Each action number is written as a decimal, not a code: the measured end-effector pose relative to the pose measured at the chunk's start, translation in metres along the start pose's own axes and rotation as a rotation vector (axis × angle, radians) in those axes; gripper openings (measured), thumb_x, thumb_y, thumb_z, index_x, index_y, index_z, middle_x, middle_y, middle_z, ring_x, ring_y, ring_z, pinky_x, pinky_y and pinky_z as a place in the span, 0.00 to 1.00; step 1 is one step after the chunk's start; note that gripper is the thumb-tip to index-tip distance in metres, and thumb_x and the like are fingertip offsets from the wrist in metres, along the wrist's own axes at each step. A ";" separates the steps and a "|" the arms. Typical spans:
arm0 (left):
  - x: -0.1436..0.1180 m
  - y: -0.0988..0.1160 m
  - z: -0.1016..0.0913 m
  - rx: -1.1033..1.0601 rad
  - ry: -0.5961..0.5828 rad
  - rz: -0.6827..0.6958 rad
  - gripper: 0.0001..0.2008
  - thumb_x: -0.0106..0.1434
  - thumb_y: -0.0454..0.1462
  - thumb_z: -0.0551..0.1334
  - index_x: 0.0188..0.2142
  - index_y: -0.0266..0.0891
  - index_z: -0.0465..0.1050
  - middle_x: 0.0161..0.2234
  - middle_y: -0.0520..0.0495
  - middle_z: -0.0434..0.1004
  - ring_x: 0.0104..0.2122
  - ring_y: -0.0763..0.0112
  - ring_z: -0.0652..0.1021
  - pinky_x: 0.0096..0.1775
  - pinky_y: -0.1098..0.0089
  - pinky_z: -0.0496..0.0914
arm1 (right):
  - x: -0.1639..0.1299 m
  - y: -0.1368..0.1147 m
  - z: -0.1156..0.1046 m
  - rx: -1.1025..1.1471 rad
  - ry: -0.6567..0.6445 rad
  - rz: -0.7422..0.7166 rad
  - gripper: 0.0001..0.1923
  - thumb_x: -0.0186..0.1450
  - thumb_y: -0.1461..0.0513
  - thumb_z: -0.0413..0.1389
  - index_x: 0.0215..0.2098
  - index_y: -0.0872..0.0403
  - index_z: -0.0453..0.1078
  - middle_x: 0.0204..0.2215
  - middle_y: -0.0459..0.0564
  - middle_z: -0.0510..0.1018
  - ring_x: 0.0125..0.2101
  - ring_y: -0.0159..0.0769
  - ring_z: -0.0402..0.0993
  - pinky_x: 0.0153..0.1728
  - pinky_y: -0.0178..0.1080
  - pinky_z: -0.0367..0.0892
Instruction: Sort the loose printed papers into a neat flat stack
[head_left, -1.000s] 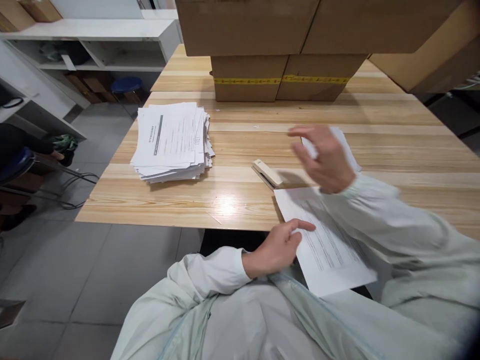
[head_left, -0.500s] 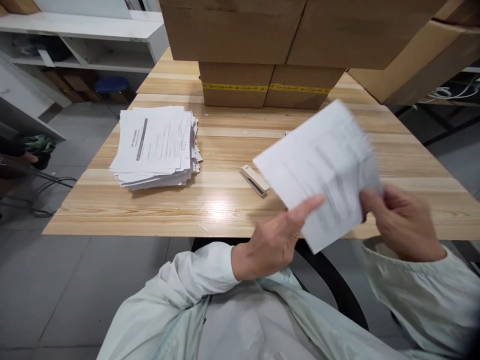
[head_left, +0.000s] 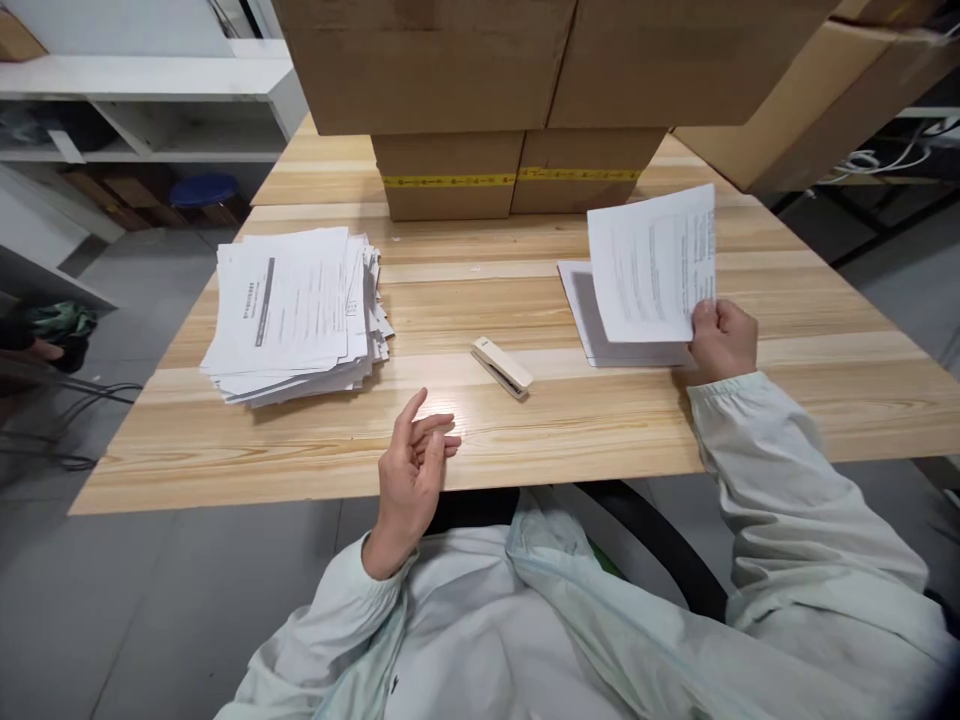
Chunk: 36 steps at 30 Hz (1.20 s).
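Observation:
My right hand (head_left: 724, 340) grips a printed sheet of paper (head_left: 652, 265) by its lower right corner, tilted up above other papers (head_left: 577, 300) lying on the table. Whether the held paper is one sheet or several, I cannot tell. My left hand (head_left: 412, 470) is empty at the table's front edge, palm turned up and fingers apart. Between the hands, a cream stapler (head_left: 502, 368) lies on the wood, touched by neither. A thick, uneven stack of printed papers (head_left: 289, 310) sits on the left side.
Large cardboard boxes (head_left: 442, 60) are stacked at the back of the wooden table (head_left: 450, 280), with yellow tape on the lower ones. White shelves (head_left: 172, 80) and a blue stool (head_left: 204, 190) stand beyond at left. Part of a person's hand (head_left: 45, 350) shows at the far left.
My right hand has carried the paper away from me, over the papers on the right. My left hand has let go of it and moved left. The view has shifted slightly.

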<state>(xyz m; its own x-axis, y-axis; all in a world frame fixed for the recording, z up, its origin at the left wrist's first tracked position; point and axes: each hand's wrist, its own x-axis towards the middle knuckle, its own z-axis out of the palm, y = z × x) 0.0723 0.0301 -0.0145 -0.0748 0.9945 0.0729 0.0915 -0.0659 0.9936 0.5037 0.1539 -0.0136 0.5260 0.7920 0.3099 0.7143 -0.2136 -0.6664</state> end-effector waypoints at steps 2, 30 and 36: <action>0.000 0.001 0.001 0.006 -0.003 0.005 0.27 0.69 0.44 0.61 0.65 0.40 0.61 0.45 0.41 0.81 0.35 0.70 0.85 0.41 0.66 0.82 | -0.005 0.003 0.002 -0.063 0.009 0.024 0.21 0.70 0.58 0.49 0.21 0.52 0.51 0.17 0.40 0.55 0.23 0.28 0.52 0.26 0.36 0.46; -0.003 -0.005 0.001 0.044 -0.003 0.041 0.22 0.70 0.40 0.60 0.62 0.39 0.64 0.45 0.43 0.81 0.36 0.71 0.85 0.42 0.67 0.82 | -0.018 -0.011 0.009 -0.498 -0.113 0.148 0.18 0.71 0.56 0.45 0.29 0.54 0.69 0.27 0.53 0.73 0.26 0.37 0.58 0.29 0.39 0.48; -0.003 -0.005 0.000 0.034 -0.011 0.036 0.22 0.71 0.39 0.59 0.62 0.40 0.64 0.46 0.43 0.80 0.37 0.71 0.85 0.43 0.68 0.82 | -0.021 -0.017 0.010 -0.608 -0.148 0.165 0.20 0.73 0.55 0.44 0.38 0.55 0.74 0.36 0.60 0.79 0.32 0.41 0.67 0.30 0.39 0.49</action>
<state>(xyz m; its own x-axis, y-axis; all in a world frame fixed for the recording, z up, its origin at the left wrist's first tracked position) 0.0723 0.0270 -0.0198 -0.0596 0.9924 0.1078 0.1275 -0.0995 0.9868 0.4762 0.1466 -0.0154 0.6131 0.7822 0.1110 0.7864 -0.5907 -0.1807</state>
